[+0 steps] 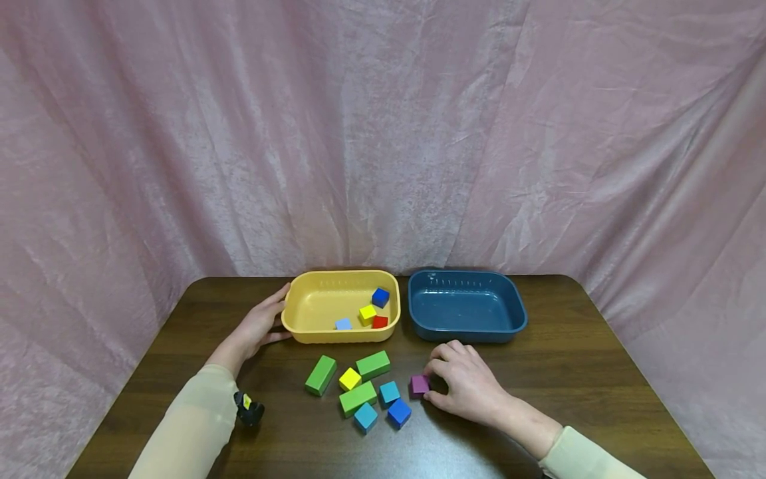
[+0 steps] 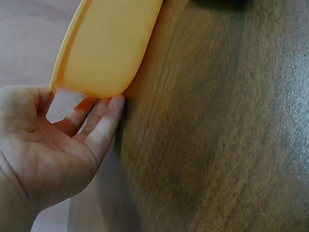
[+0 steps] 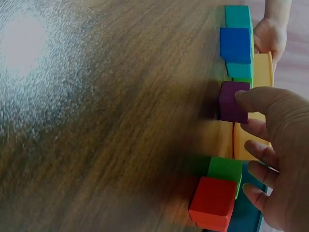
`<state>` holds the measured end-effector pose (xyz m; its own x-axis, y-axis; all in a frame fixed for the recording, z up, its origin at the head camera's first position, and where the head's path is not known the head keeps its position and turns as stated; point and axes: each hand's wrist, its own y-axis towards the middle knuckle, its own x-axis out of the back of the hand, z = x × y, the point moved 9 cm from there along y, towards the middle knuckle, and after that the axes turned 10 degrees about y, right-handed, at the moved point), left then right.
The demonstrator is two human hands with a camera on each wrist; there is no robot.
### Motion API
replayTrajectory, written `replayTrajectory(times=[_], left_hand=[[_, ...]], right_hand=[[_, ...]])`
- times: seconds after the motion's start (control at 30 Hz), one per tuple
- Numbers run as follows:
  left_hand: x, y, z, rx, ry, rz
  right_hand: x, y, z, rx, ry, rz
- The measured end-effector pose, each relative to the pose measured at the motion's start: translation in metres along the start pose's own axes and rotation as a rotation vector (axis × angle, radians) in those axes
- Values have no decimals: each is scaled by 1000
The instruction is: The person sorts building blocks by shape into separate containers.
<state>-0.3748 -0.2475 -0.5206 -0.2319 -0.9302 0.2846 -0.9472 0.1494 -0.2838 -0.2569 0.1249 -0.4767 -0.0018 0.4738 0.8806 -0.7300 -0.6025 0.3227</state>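
Closest to my head camera are the person's two pale sleeves (image 1: pixel 188 426), with a small black device (image 1: pixel 249 408) at the left cuff. The left hand (image 1: pixel 260 324) is at the left end of the yellow tray (image 1: pixel 320 337); on my left wrist feed I see its fingertips (image 2: pixel 116 102) against the outer wall. That grip is wide, the fingers spread apart along the tray's end.

On the other side I have the right hand (image 1: pixel 469 382) in a narrow grip, thumb and forefinger pinching the right edge of the purple block (image 1: pixel 419 386). That block is at the brown counter (image 1: pixel 574 352), in front of the gap between the trays; I can't tell whether it is lifted at all.

To its left I count three long green blocks (image 1: pixel 358 399), a yellow block (image 1: pixel 350 380), two teal blocks (image 1: pixel 366 418) and a bright blue block (image 1: pixel 399 414). Inside the yellow tray lie a dark blue cube (image 1: pixel 380 297), a yellow cube (image 1: pixel 368 315), a red cube (image 1: pixel 380 322) and a light blue cube (image 1: pixel 343 324), the last partly hidden by the near wall. The blue tray (image 1: pixel 467 311) stands just right of the yellow one, a pink curtain (image 1: pixel 359 133) behind both.

My right wrist feed also shows a red block (image 3: pixel 212 203) beside a shorter-looking green block (image 3: pixel 225 169), near the other fingers.
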Motion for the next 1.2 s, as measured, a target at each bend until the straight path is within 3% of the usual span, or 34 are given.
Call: replayTrajectory(times=[0.4,1.2], left_hand=[[0,0,0,-2,-3,1],[2,-3,-7,53,-43,-5]], right_hand=[[2,1,-1,-16,16,-8],[34,15,2,-52,37,-66]])
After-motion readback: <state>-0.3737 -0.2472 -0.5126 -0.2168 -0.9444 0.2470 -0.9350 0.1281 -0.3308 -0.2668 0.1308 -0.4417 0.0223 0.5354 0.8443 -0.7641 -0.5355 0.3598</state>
